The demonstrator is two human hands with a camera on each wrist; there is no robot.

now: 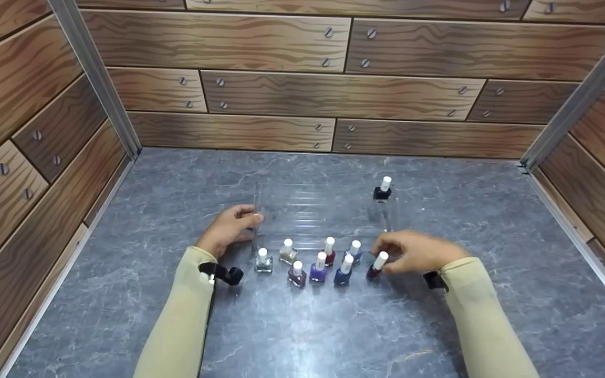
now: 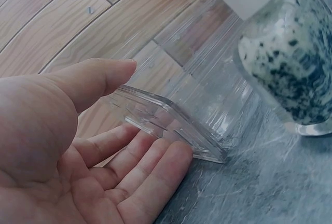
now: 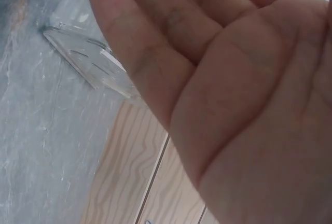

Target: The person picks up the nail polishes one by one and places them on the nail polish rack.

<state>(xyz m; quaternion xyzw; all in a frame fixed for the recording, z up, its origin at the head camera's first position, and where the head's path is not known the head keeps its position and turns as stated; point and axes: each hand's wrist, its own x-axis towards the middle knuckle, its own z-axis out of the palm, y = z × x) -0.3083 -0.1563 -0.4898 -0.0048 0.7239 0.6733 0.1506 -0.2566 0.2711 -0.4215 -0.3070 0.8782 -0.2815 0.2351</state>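
Note:
A clear plastic stepped rack (image 1: 302, 210) stands on the grey marbled table. At its left end my left hand (image 1: 229, 226) has its fingertips against the side panel (image 2: 176, 123), with the thumb by the panel's upper edge. My right hand (image 1: 413, 252) pinches a dark red nail polish bottle (image 1: 374, 273) with a white cap, in front of the rack's right end. In the right wrist view the fingers (image 3: 150, 63) overlap a clear panel, and that bottle is hidden. A black nail polish bottle (image 1: 382, 193) stands at the rack's back right.
Several nail polish bottles stand along the rack's front, among them a purple one (image 1: 318, 273), a blue one (image 1: 342, 276) and a speckled one (image 2: 293, 53). Wood-patterned walls (image 1: 271, 94) enclose the table at the back and both sides.

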